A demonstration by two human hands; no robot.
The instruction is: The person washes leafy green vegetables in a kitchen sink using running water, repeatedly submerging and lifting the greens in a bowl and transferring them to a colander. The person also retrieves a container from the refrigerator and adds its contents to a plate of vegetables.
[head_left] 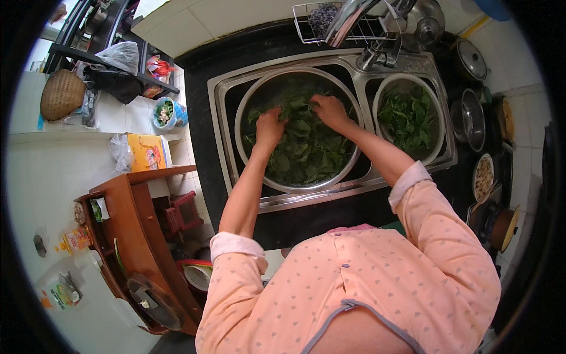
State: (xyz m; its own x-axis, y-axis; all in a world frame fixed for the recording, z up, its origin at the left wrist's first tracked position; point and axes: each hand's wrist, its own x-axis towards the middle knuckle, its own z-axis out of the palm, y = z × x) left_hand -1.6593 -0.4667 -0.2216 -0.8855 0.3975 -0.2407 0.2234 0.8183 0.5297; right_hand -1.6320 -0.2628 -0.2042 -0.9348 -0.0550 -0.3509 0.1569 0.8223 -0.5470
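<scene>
A large round metal basin [358, 132] sits in the left bowl of a steel double sink [215, 110]. Leafy greens [305, 155] float in water inside it. My left hand [269, 128] is at the basin's left side, fingers curled into the leaves. Across from it, toward the far right side, my right hand [330, 113] has its fingertips closed on some leaves. Both hands seem to grip the greens, though the fingertips are partly hidden among them. In the right bowl a round strainer [437, 137] holds more greens [404, 117].
The faucet [349, 22] arches over the sink's back edge, beside a wire rack [305, 24]. Pots and a lidded pan [472, 59] line the right counter, with a bowl of food [483, 177]. At left stand a wooden cabinet [146, 212] and a bag-lined bin [179, 116].
</scene>
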